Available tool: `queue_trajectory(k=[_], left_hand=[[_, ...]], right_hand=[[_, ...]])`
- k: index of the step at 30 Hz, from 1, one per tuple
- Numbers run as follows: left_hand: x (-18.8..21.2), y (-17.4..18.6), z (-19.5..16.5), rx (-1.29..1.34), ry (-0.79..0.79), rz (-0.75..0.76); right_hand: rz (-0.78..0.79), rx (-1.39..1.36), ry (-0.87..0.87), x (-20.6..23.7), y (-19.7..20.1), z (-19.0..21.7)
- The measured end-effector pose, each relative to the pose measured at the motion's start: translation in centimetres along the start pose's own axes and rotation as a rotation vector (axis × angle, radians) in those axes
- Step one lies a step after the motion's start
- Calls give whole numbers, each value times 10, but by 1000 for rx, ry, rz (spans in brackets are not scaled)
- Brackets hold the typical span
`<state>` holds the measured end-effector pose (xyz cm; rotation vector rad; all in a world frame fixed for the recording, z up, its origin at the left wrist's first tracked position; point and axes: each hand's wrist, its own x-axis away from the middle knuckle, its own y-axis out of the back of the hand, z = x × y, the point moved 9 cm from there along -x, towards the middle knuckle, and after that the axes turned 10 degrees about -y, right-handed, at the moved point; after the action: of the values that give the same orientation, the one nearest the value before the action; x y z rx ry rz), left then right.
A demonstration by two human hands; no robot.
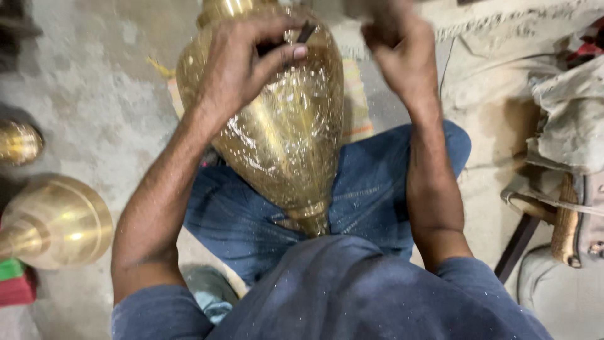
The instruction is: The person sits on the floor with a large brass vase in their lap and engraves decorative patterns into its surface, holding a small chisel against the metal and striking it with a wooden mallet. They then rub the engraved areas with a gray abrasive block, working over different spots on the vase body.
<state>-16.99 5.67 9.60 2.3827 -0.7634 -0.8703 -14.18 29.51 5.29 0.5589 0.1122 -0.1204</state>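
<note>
A large brass vase (283, 132) lies tilted across the person's lap, narrow end toward the body. The left hand (242, 60) presses on it, pinching a thin dark tool (306, 33); the blurred right hand (396, 44) looks clenched above. 2 more brass pieces (53, 220) sit on the floor (107, 94).

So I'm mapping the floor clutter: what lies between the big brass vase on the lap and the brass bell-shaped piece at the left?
In the head view, only the left forearm crosses between the vase and the bell-shaped piece; beneath it is bare concrete floor.
</note>
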Motion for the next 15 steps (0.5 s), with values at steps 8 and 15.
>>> queue_trajectory(k=[8, 15], left_hand=[[-1, 2, 1, -12, 45, 10], [-2, 2, -6, 6, 2, 14]], right_hand=[[-4, 6, -19, 1, -2, -10], [-83, -12, 5, 9, 2, -3]])
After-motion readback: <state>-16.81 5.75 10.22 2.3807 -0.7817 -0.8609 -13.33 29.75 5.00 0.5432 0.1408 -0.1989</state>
